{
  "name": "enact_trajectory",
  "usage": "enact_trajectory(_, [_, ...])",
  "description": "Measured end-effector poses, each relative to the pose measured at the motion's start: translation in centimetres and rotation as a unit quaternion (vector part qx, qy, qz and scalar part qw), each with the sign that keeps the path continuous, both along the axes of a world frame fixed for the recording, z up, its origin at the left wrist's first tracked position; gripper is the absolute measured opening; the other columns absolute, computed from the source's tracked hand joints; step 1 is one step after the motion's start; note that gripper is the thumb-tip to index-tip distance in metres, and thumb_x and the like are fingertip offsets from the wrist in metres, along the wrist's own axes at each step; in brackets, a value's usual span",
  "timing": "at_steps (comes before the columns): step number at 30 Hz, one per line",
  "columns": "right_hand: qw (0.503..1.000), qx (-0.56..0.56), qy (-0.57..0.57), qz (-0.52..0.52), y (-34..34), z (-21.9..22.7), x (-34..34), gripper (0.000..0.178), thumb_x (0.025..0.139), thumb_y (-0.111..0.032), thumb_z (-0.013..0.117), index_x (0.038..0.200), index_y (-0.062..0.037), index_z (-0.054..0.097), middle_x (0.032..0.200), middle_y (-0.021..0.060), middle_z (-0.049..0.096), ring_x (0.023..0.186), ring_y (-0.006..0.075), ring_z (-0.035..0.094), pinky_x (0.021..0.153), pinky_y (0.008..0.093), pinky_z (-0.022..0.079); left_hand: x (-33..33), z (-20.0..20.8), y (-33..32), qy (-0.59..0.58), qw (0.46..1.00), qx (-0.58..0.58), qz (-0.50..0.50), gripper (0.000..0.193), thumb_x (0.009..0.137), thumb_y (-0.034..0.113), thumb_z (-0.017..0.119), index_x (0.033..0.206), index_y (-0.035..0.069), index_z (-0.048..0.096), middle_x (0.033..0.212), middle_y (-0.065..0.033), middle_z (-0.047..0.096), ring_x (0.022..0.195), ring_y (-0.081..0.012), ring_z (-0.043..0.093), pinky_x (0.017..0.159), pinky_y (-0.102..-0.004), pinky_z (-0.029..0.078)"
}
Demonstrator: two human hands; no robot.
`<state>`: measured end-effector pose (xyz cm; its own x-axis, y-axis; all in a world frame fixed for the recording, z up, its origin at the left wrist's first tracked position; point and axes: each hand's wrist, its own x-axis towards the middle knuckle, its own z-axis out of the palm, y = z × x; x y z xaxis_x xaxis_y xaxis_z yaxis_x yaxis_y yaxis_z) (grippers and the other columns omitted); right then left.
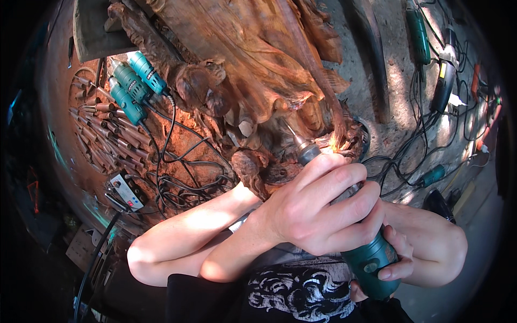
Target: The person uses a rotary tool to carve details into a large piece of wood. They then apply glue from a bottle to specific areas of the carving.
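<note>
A green handheld die grinder (pixel 371 264) slants up and to the left across my lap, held in both hands. My left hand (pixel 323 207) wraps over its front part, fingers closed round the neck. My right hand (pixel 399 253) grips the rear body from below and the right, partly hidden behind the tool. From the metal collar (pixel 308 152) a thin bit (pixel 292 132) points into a hollow at the lower edge of a large reddish-brown wood carving (pixel 237 48). Whether the bit touches the wood, I cannot tell. A bright patch of light falls on the wood beside my left fingers.
At the left, several teal grinders (pixel 129 86) lie near a pile of wooden-handled chisels (pixel 110 132). Black cables (pixel 186 188) tangle over sawdust near a control box (pixel 126 191). More tools, including a black-handled one (pixel 444 81), and cords lie at the right. My bent legs flank my arms.
</note>
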<state>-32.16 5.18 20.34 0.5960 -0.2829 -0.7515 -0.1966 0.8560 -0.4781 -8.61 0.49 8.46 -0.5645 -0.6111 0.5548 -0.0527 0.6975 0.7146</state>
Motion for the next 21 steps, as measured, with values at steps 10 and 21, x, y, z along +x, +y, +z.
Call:
enact_trajectory(10, [0.998, -0.06, -0.014, 0.032, -0.5, -1.5, 0.9, 0.052, 0.109, -0.036, 0.051, 0.142, 0.004, 0.048, 0.137, 0.0214, 0.058, 0.123, 0.0336, 0.063, 0.103, 0.039, 0.053, -0.2, -0.1, 0.4, 0.019, 1.0, 0.002, -0.014, 0.025, 0.074, 0.014, 0.081, 0.096, 0.008, 0.071, 0.096, -0.0049, 0.07, 0.084, -0.0235, 0.07, 0.069, -0.0363, 0.056])
enact_trajectory(21, [0.998, -0.05, -0.009, 0.027, -0.4, -1.4, 0.2, 0.058, 0.111, -0.045, 0.046, 0.144, 0.0026, 0.04, 0.137, 0.0184, 0.054, 0.122, 0.0296, 0.059, 0.106, 0.0407, 0.048, -0.8, 0.2, 0.7, 0.013, 0.999, 0.02, -0.022, 0.026, 0.075, 0.014, 0.084, 0.098, 0.009, 0.071, 0.098, -0.0028, 0.069, 0.086, -0.0231, 0.07, 0.069, -0.0359, 0.056])
